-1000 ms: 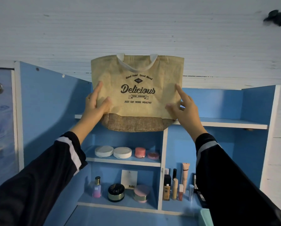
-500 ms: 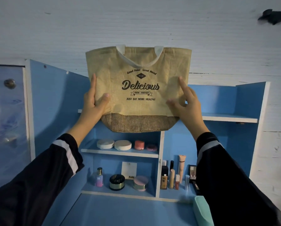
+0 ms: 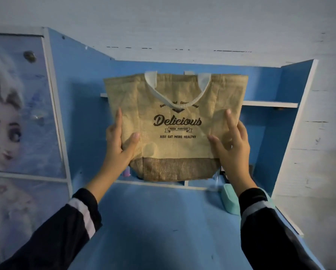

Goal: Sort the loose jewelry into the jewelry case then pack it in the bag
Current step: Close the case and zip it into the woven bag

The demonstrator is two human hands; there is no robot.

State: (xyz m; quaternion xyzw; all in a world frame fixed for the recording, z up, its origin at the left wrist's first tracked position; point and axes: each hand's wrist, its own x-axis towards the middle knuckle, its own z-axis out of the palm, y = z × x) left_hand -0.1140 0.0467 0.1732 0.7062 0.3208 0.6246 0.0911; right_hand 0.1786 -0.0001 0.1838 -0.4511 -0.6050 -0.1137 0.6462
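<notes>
Left hand [image 3: 116, 147] and right hand [image 3: 234, 151] are gripping the bag [image 3: 175, 152] by 2 sides; packing is starting; opening it is likely coming next.

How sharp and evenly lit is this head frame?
Head view: dim, bluish light; the bag print reads clearly, but items under it are smeared; the bag casts a soft shadow on the blue panel to its left; wide-angle distortion slants the desk's right wall.
</notes>
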